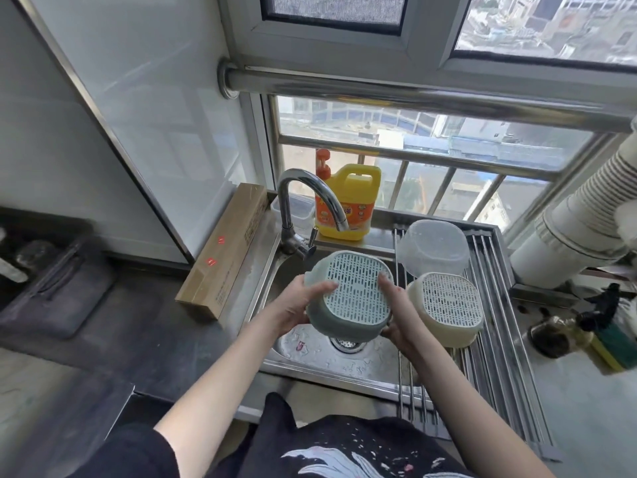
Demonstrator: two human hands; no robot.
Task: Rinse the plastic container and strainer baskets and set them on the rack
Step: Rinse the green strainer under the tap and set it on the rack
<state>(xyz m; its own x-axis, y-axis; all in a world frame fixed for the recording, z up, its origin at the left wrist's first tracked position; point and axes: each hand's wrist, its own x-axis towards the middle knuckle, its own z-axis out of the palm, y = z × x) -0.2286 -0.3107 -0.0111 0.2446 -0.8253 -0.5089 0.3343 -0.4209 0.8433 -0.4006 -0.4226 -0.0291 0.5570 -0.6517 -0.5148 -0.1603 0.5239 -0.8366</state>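
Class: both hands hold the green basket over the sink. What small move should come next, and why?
Probably carry the green basket right and set it on the rack: the tap shows no water, and the container and white basket already sit there upturned.

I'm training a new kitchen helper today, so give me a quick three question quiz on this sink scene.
1. True or false: the green strainer basket already sits on the rack.
2. Which items rest upside down on the rack? A) clear plastic container and cream strainer basket B) detergent bottle C) cardboard box
3. Fill in: the faucet stands at the sink's ____ edge.

Key: 1 false, left hand and right hand hold it over the sink. 2 A. 3 back.
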